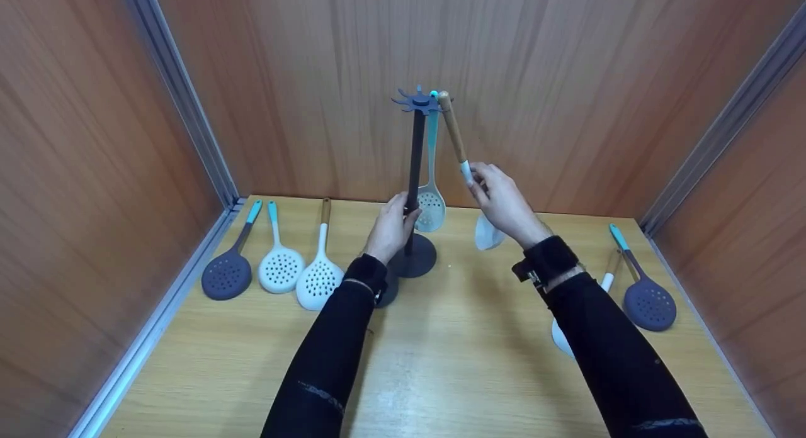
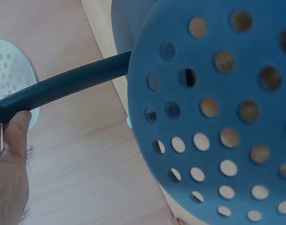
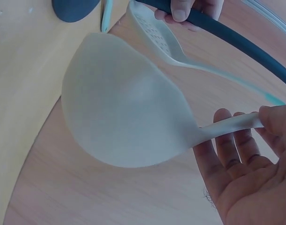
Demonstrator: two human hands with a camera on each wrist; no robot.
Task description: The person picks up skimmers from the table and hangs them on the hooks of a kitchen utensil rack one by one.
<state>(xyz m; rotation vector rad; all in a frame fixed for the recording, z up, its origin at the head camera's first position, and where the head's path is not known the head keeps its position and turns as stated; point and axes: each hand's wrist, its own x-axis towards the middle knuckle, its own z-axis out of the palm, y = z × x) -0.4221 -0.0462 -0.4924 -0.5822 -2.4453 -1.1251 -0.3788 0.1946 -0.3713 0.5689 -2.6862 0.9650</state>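
My left hand (image 1: 391, 229) grips the dark pole of the utensil stand (image 1: 416, 155), low above its round base. My right hand (image 1: 502, 199) pinches a white turner (image 3: 128, 103) by its neck, just under the wooden handle. The turner's broad solid head points down, and its handle end overlaps the hooks at the top of the stand in the head view. A pale skimmer (image 1: 431, 208) with a turquoise handle hangs from the stand between my hands. A dark skimmer head (image 2: 213, 103) fills much of the left wrist view, partly hidden by my wrist in the head view.
On the table's left lie a dark skimmer (image 1: 227, 275), a pale turquoise-handled skimmer (image 1: 281, 269) and a white wooden-handled skimmer (image 1: 319, 282). At right are another dark skimmer (image 1: 650, 304) and a white utensil (image 1: 560, 338) mostly behind my sleeve. Wooden panels (image 1: 352, 41) enclose the table.
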